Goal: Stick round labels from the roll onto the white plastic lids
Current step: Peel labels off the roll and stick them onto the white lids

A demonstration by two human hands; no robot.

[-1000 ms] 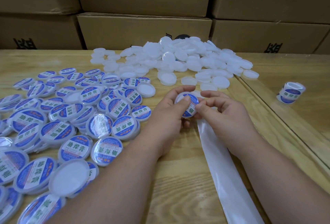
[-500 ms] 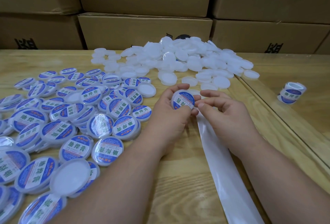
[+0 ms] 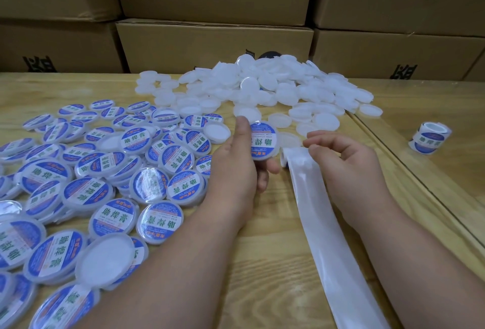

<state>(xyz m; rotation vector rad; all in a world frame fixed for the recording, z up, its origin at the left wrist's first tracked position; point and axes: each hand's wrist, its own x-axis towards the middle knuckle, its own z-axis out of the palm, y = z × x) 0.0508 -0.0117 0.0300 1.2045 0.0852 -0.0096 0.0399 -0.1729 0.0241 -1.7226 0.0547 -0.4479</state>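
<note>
Cardboard boxes stacked along the back edge, at least 2 rows high, brown, w/ black printed characters on the fronts. Wooden table, light grain, under everything. 2nd wooden surface butts against it on the right, seam running diagonally. Small dark round obj at the foot of the middle box, mostly hidden; can't tell what it is.

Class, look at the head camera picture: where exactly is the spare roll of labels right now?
The spare roll of labels lies at the far right of the table, alone beyond the seam, right of the plain white lids and the right hand.
</note>
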